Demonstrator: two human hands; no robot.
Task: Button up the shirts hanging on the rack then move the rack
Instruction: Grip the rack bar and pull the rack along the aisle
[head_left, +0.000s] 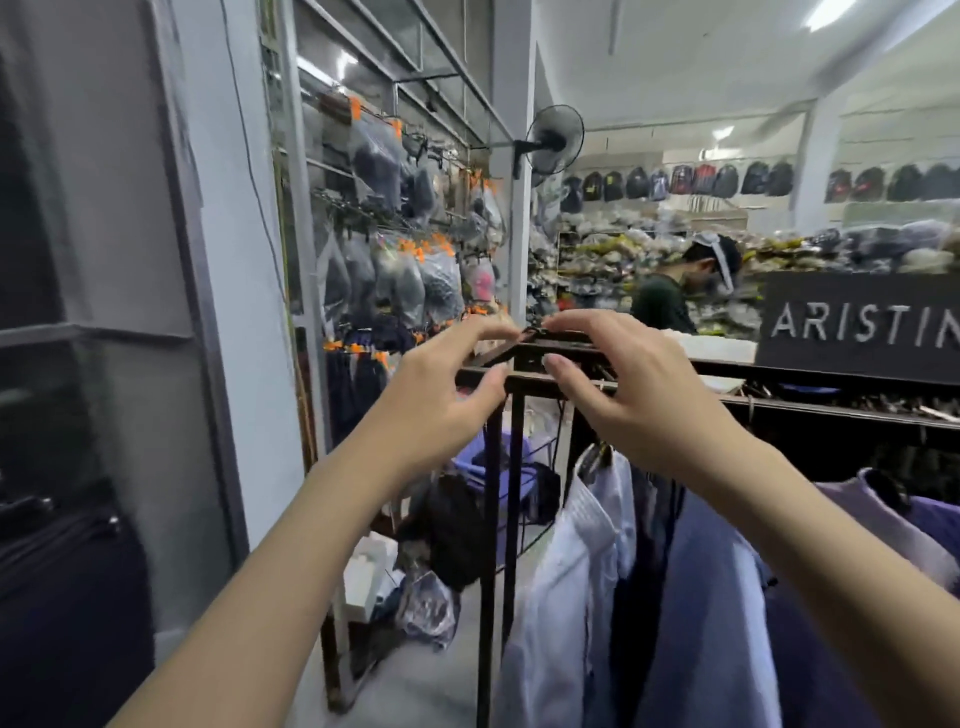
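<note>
A dark metal clothes rack (810, 406) stands in front of me, its near corner post (489, 545) running down the middle of the view. My left hand (441, 400) grips the rack's top corner, thumb on the front bar and fingers curled over the far bar. My right hand (628, 395) grips the same corner just to the right, thumb against the front bar. Below hang a white shirt (561, 582), a blue shirt (701, 613) and a pale purple shirt (878, 512). Their fronts and buttons are hidden from this angle.
A wall grid (395, 244) with bagged goods hangs to the left, close to the rack. Bags and boxes (415, 597) lie on the floor by the rack's foot. A person (675, 296) stands beyond a dark counter sign (857, 327). A wall fan (553, 139) is overhead.
</note>
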